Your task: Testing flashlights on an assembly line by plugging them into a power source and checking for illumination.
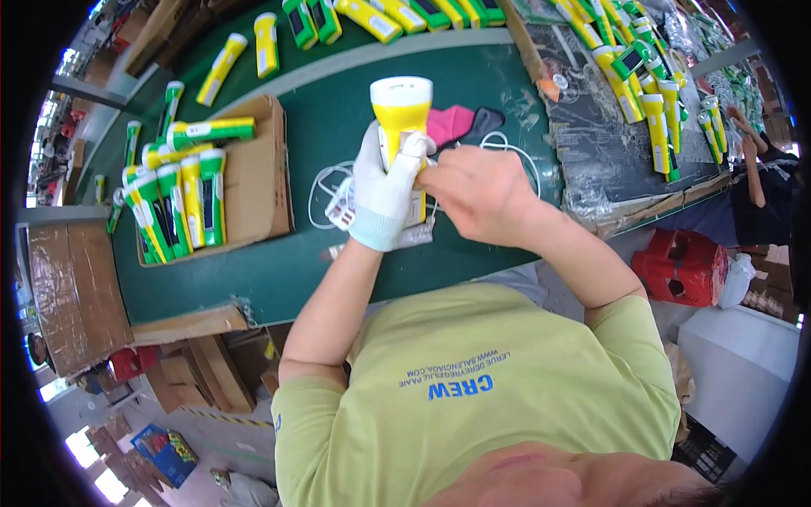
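Observation:
My left hand (384, 190), in a white glove, grips a yellow flashlight (401, 114) with a white lens rim, held upright over the green table (338, 110). My bare right hand (477, 190) sits against the right side of the flashlight's handle, fingers curled at it. What its fingertips pinch is hidden. A white cord (325, 182) loops on the table under both hands.
A cardboard tray (253, 177) at the left holds several green-and-yellow flashlights (182, 203). More flashlights lie along the far belt (372, 17) and on a dark sheet at the right (650, 110). A pink and black cloth (460, 122) lies behind the flashlight. A red stool (680, 266) stands at the right.

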The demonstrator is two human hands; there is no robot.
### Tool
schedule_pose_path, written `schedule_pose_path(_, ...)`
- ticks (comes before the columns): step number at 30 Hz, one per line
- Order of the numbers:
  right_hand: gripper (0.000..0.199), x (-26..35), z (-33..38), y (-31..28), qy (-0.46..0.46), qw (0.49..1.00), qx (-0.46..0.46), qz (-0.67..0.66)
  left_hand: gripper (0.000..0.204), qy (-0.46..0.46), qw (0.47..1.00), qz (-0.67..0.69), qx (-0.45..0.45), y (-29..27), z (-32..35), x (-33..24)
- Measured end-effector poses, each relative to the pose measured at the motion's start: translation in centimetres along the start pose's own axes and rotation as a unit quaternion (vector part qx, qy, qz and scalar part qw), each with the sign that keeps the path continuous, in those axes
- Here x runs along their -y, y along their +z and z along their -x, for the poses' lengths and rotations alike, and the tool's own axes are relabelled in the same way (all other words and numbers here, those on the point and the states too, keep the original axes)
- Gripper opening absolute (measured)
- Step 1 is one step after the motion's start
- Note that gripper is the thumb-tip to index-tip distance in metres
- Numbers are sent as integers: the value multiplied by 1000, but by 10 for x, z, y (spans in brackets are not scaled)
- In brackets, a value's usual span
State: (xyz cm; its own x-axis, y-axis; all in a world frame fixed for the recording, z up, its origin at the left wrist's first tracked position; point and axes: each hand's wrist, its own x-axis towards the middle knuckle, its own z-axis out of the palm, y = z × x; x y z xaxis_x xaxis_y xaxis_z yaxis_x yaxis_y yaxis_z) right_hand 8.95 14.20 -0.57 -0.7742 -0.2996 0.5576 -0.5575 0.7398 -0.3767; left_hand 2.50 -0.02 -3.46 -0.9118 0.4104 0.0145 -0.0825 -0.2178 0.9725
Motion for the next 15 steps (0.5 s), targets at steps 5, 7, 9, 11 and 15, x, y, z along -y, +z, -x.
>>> schedule_pose_path(5, 8, 13, 25, 7, -7, 982, 108, -153, 34, -3, 988, 131, 79, -5, -1, -16)
schedule_pose_path(7, 10, 26, 56, 22, 8, 988, 120, -98, 29, -66, 979, 191, 39, -1, -11, -25)
schedule_pose_path(9, 13, 33, 52, 19, -8, 989, 110, -93, 35, -164, 953, 254, 2, -13, -26, -3)
schedule_pose_path(11, 10, 37, 41, 16, 5, 983, 86, -164, 42, -214, 941, 260, -23, -16, -29, 7)
schedule_pose_path(15, 8, 45, 49, 15, 46, 978, 82, -188, 41, -224, 925, 307, -7, -14, -24, 14)
